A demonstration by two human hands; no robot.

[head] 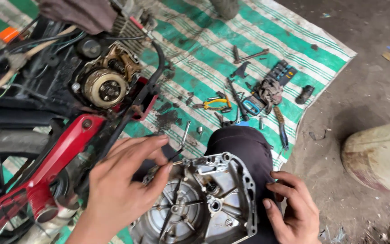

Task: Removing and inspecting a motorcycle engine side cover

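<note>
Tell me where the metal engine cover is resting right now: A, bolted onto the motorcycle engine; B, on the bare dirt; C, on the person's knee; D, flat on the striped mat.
C: the engine cover leans on the dark-trousered knee, right hand steadying its edge.

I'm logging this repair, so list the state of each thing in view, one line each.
Engine cover: off the engine, inner side up, resting on the person's knee.
Left hand: fingertips pinching a small part at the cover's edge.
Right hand: open, steadying the cover's right edge.
Motorcycle engine: uncovered, clutch exposed.
Yellow-handled pliers: lying on the striped mat, unused.
Screwdriver: lying loose on the mat.
</note>
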